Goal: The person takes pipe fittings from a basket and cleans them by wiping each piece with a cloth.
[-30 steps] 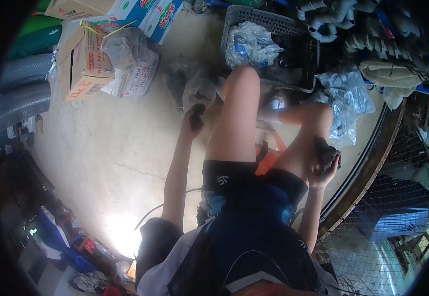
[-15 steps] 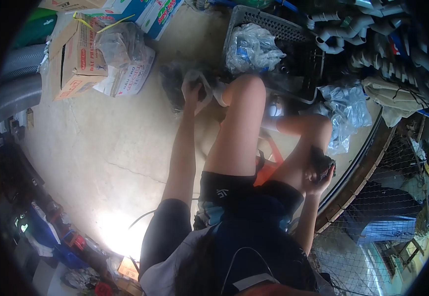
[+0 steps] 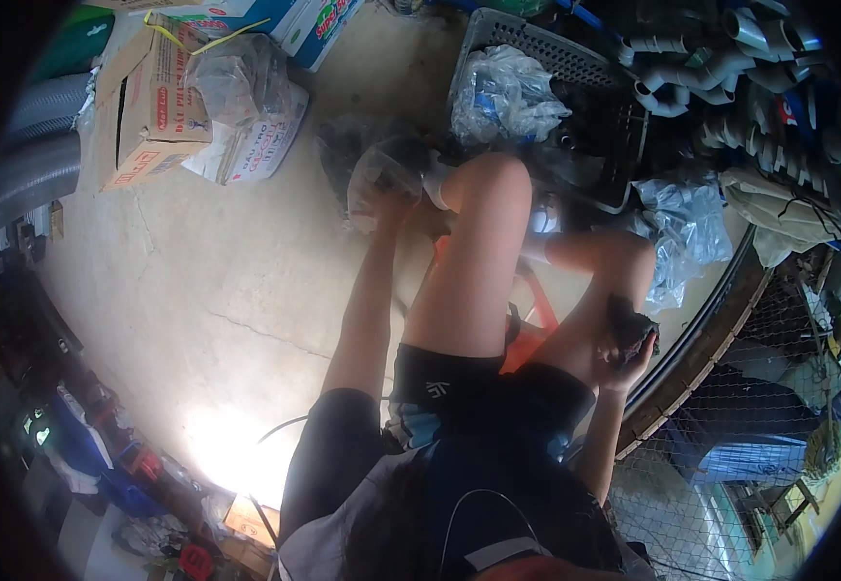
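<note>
My left hand (image 3: 389,201) reaches down beside my left shin, at the mouth of a clear plastic bag (image 3: 374,174) lying on the floor. Cloudy film covers its fingers, so their grip is hidden. Dark contents show dimly through the bag, too blurred to name. Near my right knee, my right hand (image 3: 624,363) is closed round a dark, rough-edged bundle (image 3: 631,327), whose kind I cannot make out.
A black plastic crate (image 3: 546,58) holding a crumpled clear bag (image 3: 508,97) stands ahead. Cardboard boxes (image 3: 150,107) sit to the left. Grey pipe fittings (image 3: 711,73) are piled at the right, beyond another plastic bag (image 3: 677,232). Wire mesh (image 3: 720,445) lines the right side.
My left hand has gone deeper behind the bag's film, and the bag's mouth has shifted slightly down and left. My right hand keeps its dark bundle in nearly the same place.
</note>
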### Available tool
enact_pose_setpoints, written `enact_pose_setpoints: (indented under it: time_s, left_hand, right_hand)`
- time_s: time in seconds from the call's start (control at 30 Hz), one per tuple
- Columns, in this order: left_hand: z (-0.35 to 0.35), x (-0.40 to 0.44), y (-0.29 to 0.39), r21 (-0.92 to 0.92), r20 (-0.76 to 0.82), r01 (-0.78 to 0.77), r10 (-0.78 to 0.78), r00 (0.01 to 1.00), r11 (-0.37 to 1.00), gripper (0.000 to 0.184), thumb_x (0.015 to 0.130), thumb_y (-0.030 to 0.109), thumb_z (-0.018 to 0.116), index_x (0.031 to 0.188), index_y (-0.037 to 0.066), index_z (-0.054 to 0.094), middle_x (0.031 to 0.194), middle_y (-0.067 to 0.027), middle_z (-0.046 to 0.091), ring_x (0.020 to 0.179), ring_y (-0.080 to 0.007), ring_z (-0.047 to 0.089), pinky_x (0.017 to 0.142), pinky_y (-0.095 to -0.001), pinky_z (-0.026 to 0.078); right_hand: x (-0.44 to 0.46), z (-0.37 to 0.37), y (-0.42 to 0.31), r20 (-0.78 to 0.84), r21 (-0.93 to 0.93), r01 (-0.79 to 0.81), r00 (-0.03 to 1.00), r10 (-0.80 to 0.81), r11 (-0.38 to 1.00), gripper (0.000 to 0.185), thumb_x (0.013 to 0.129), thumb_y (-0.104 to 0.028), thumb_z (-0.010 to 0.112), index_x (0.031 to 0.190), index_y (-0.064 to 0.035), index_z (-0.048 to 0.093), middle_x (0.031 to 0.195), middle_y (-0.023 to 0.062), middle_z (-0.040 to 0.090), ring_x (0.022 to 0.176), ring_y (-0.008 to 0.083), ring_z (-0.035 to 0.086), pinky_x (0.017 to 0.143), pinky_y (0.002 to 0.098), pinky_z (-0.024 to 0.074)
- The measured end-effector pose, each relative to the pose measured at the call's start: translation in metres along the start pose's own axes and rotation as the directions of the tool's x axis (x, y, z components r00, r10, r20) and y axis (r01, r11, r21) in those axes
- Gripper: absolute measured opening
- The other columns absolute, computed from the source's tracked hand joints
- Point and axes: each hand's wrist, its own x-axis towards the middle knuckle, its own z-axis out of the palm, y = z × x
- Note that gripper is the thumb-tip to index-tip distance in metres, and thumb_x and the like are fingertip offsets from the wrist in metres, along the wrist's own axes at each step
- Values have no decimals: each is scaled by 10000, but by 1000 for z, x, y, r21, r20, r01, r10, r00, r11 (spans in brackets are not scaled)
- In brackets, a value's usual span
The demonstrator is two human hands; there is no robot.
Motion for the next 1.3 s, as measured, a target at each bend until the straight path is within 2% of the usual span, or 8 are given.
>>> enact_pose_setpoints:
  time_s: [0.13, 0.33, 0.5, 0.73, 1.03, 1.07, 1.2, 1.3]
  left_hand:
    - [52, 71, -65, -188, -195, -484, 451, 871, 855, 217, 796, 225, 520, 886, 85, 659, 1005, -135, 618, 1058, -304, 520, 872, -435, 393]
    - [-80, 40, -11, -305, -333, -553, 457, 825, 775, 82, 758, 96, 555, 795, 44, 605, 728, -134, 616, 709, -317, 592, 643, -368, 455]
    - [-63, 51, -5, -285, -346, -485, 383, 856, 827, 79, 757, 99, 544, 775, 62, 612, 793, -144, 612, 760, -314, 585, 687, -389, 451]
    - [-49, 26, 8, -17, -272, -586, 561, 782, 810, 149, 757, 145, 534, 827, 68, 641, 897, -146, 606, 908, -320, 560, 798, -406, 435]
    - [-15, 27, -25, -488, -422, -323, 105, 901, 811, 508, 715, 213, 660, 1082, -77, 461, 1048, -192, 541, 951, -251, 542, 773, -345, 446]
    - [-25, 19, -21, -440, -534, -359, 81, 841, 823, 512, 724, 198, 654, 1104, -72, 440, 1061, -189, 522, 935, -250, 539, 776, -341, 442]
    - [-91, -32, 45, -516, -713, -546, 22, 700, 660, 473, 765, 128, 606, 1149, -54, 397, 1089, -160, 469, 889, -227, 522, 745, -312, 440]
    - [-133, -55, 110, -493, -681, -627, 181, 710, 604, 415, 805, 83, 556, 1169, -32, 394, 1126, -161, 447, 921, -229, 508, 742, -309, 441]
  right_hand:
    - [-5, 13, 3, -244, -37, 56, 968, -64, 998, 450, 853, -506, 438, 940, -66, 478, 618, 32, 416, 381, 107, 266, 403, 237, 238]
    - [-6, 20, 3, -324, -35, 58, 944, -66, 998, 433, 854, -498, 440, 904, -69, 478, 634, 33, 415, 387, 108, 268, 412, 235, 239]
    - [3, 0, 2, 11, 58, 4, 1000, -5, 998, 434, 844, -502, 454, 895, -72, 482, 640, 31, 418, 396, 109, 278, 412, 233, 238]
    - [-4, 20, 4, -281, 7, 50, 959, -46, 999, 460, 824, -519, 477, 910, -66, 478, 625, 27, 402, 400, 108, 261, 420, 236, 230]
    - [-9, 19, 3, -309, 89, 80, 950, -49, 993, 550, 779, -587, 471, 994, -82, 503, 725, 48, 495, 445, 147, 336, 472, 280, 341]
    - [-10, 10, 2, -264, 55, 75, 963, -58, 996, 600, 751, -615, 472, 1077, -113, 512, 905, 54, 568, 614, 194, 494, 591, 362, 434]
    - [-1, -1, -5, -175, 221, 219, 968, -182, 950, 672, 750, -615, 455, 1232, -148, 453, 1230, 79, 468, 1133, 282, 429, 916, 471, 350]
    - [28, 9, -24, -155, 240, 296, 952, -265, 924, 671, 768, -572, 459, 1262, -118, 422, 1272, 96, 432, 1185, 290, 388, 991, 473, 284]
